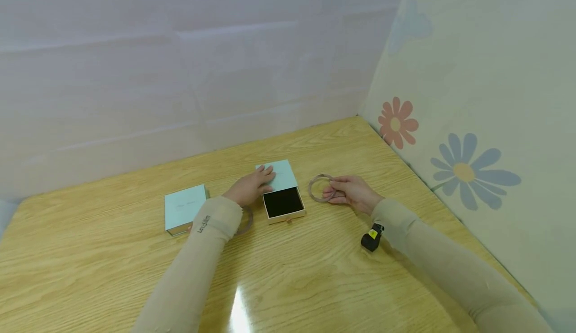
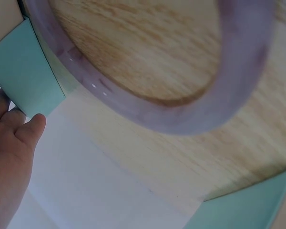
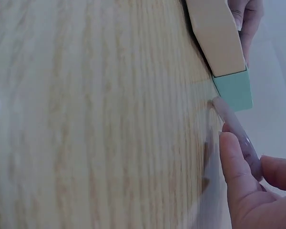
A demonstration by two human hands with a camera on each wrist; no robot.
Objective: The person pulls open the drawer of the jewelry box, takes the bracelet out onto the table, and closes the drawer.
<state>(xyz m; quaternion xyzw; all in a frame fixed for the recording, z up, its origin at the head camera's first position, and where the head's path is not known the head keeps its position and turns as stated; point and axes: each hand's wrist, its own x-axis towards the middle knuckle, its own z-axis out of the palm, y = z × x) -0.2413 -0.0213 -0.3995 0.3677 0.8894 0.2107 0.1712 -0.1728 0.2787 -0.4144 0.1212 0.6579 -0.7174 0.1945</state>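
Note:
My left hand (image 1: 249,188) rests on the pale-blue top (image 1: 284,174) of a small drawer box, thumb near its side, fingers spread. The box's drawer (image 1: 287,217) is pulled out toward me, showing a black lining. To the right of it, my right hand (image 1: 354,193) pinches a pale purplish bangle (image 1: 310,189) between thumb and fingers. In the right wrist view this bangle (image 3: 236,125) is tilted up, its far end close to the wood. A second bangle (image 2: 167,118) lies on the table under my left wrist, partly hidden by the sleeve in the head view.
Another pale-blue box (image 1: 184,207), closed, sits left of my left forearm. The wooden table (image 1: 315,283) meets a pale wall covering at the back and a flower-printed one (image 1: 463,173) on the right. A black camera (image 1: 371,239) hangs at my right wrist.

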